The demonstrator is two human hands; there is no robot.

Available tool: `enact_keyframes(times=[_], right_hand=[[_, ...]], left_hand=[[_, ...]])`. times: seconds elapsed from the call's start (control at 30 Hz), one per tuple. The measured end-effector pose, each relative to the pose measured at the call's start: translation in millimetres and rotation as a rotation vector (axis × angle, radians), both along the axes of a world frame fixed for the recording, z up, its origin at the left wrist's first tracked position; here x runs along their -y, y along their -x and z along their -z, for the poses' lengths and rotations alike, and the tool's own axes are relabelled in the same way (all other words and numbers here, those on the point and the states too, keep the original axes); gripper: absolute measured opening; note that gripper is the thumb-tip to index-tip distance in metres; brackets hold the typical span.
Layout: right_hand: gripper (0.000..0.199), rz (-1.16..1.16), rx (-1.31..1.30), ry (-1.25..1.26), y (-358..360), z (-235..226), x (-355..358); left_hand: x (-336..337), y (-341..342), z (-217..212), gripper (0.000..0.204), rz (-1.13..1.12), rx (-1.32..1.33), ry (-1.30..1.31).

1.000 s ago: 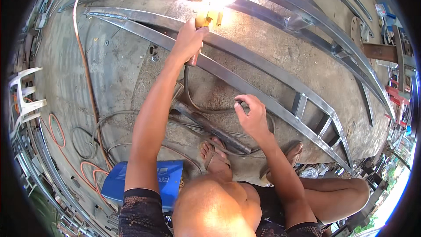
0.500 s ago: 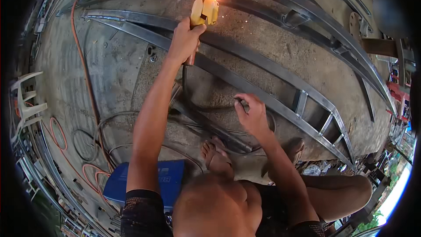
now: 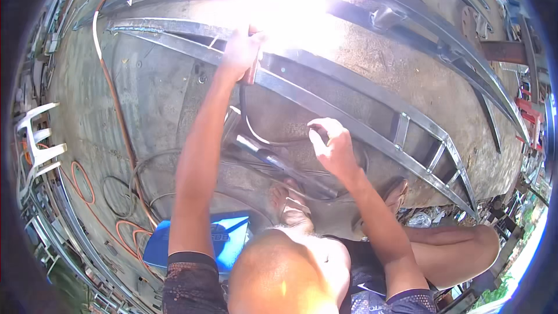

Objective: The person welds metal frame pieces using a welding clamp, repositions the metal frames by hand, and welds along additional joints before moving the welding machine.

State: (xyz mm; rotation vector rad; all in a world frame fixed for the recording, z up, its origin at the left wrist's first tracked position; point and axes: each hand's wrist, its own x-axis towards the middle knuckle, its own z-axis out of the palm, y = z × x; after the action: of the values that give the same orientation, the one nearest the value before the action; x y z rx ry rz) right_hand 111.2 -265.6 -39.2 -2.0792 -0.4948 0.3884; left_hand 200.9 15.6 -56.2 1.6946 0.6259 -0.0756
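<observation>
My left hand (image 3: 239, 55) reaches forward and is wrapped round the brown handle of a welding electrode holder (image 3: 251, 74). White arc glare swallows its jaws and the metal beneath. From the handle a dark cable (image 3: 244, 107) curves down toward my right hand (image 3: 332, 142). That hand hovers lower and to the right, thumb and fingers pinched together; a small dark bit shows at the fingertips, too unclear to name. Between the hands runs a tapered frame of square steel tube (image 3: 325, 107), lying on the concrete floor.
Long curved steel beams (image 3: 465, 40) cross the far side. A dark steel tube (image 3: 290, 168) lies near my feet. An orange hose (image 3: 110, 81) and loose cables run along the left, near a white plastic chair (image 3: 43, 154). A blue case (image 3: 232, 241) sits beside my left arm.
The small orange glow and sparks have become a broad white glare that hides the yellow holder jaws. My left hand has shifted only slightly; my right hand keeps almost the same place.
</observation>
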Motion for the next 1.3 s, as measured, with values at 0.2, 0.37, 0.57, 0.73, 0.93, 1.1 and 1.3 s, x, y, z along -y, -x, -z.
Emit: enact_keyframes(times=[0.2,0.37,0.57,0.73,0.93,1.1,1.3], right_hand=[[0.016,0.032,-0.008,0.009,-1,3,7],[0.015,0.033,-0.025,0.012,1,-1,4],[0.014,-0.003,0.028,0.029,-2,-2,3],[0.015,0.04,0.078,0.011,5,3,1],[0.014,0.025,0.07,0.004,0,5,7],[0.015,0.033,0.12,-0.076,3,8,9],[0.015,-0.014,0.071,0.035,-1,2,3]], left_hand=[[3,3,3,0.016,-0.046,0.036,0.091],[1,4,2,0.029,0.016,-0.034,-0.029],[6,0,-5,0.031,0.05,0.024,-0.095],[1,1,-7,0.022,0.043,-0.035,-0.007],[2,2,-2,0.025,-0.061,0.012,0.071],[1,0,1,0.029,0.038,-0.033,-0.116],[3,2,0,0.023,0.056,-0.038,-0.03]])
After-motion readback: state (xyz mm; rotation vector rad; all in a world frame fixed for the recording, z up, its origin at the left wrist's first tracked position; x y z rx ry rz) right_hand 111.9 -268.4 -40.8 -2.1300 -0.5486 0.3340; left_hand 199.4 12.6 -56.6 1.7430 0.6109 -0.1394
